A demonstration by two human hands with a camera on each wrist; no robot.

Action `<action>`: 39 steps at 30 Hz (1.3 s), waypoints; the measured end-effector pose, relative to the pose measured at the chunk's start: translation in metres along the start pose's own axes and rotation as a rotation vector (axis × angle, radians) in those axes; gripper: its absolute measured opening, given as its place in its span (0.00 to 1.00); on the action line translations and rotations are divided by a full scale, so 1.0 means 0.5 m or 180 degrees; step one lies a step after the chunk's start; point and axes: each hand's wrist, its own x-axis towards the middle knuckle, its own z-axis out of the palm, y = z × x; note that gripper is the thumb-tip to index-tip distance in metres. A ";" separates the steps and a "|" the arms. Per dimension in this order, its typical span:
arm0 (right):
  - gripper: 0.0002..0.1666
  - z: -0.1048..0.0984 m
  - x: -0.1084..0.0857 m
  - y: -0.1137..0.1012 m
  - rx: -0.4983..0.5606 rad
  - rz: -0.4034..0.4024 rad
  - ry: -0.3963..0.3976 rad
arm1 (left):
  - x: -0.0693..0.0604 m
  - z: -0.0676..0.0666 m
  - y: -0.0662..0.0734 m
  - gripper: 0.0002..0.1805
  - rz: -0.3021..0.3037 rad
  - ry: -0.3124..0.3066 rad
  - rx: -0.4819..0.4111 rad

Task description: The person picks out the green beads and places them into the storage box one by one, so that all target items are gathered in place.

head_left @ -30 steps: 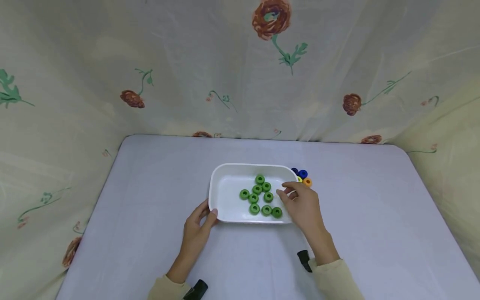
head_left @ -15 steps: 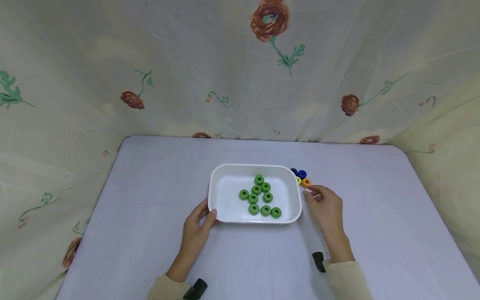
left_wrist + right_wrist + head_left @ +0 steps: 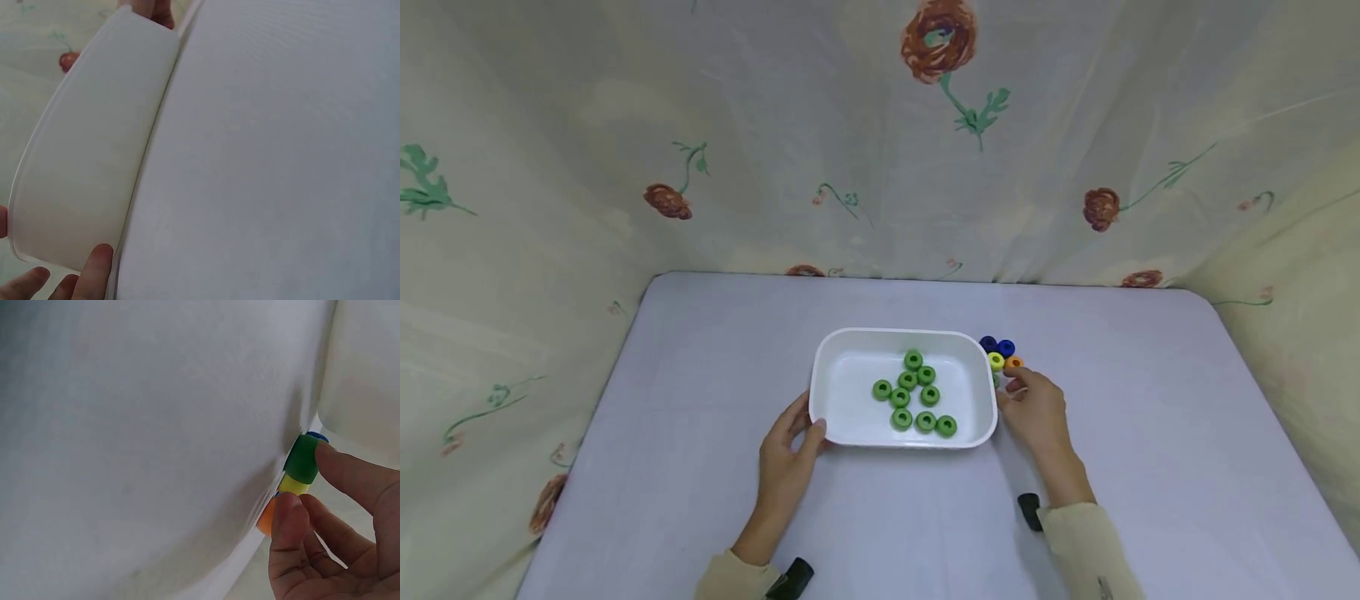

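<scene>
A white tray [image 3: 842, 387] bears several green ring-shaped beads [image 3: 907, 381]. My left hand [image 3: 784, 467] grips its left end near the front corner; in the left wrist view fingertips [image 3: 95, 275] lie against the tray's wall. Past the tray's right side, my right hand [image 3: 1037, 417] is beside a small group of beads. In the right wrist view its thumb appears to touch a green bead [image 3: 303, 459], while the other fingers stay a little apart from it. Beside that bead are a yellow bead [image 3: 996, 361] and an orange bead [image 3: 1013, 362].
Dark blue [image 3: 988, 343] and blue [image 3: 1006, 348] beads sit behind the yellow and orange ones. A white-covered table [image 3: 737, 342] lies under everything. Flowered cloth [image 3: 760, 100] hangs behind and at the sides.
My right hand has moved from over the tray to its right side, then slightly back left. The tray has shifted a little left with my left hand. A green bead now shows by the tray's right edge.
</scene>
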 end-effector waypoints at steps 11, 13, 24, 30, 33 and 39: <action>0.24 0.014 0.013 -0.011 -0.0151 -0.0108 -0.0103 | 0.000 -0.008 0.005 0.29 0.0025 0.0104 0.0054; 0.24 0.014 0.012 -0.012 -0.0175 -0.0117 -0.0085 | 0.000 -0.006 0.005 0.28 -0.0001 0.0096 0.0056; 0.23 0.015 0.013 -0.008 -0.0250 -0.0148 -0.0040 | -0.002 0.004 0.006 0.27 0.0019 0.0134 0.0144; 0.24 0.018 0.011 -0.007 -0.0225 -0.0106 -0.0029 | -0.004 0.005 0.004 0.27 -0.0009 0.0146 0.0158; 0.25 0.020 0.009 -0.007 -0.0211 -0.0066 -0.0036 | -0.005 0.003 0.002 0.27 -0.0017 0.0159 0.0177; 0.25 0.009 0.005 -0.011 -0.0197 -0.0010 0.0060 | -0.007 0.002 0.003 0.27 -0.0034 0.0164 0.0165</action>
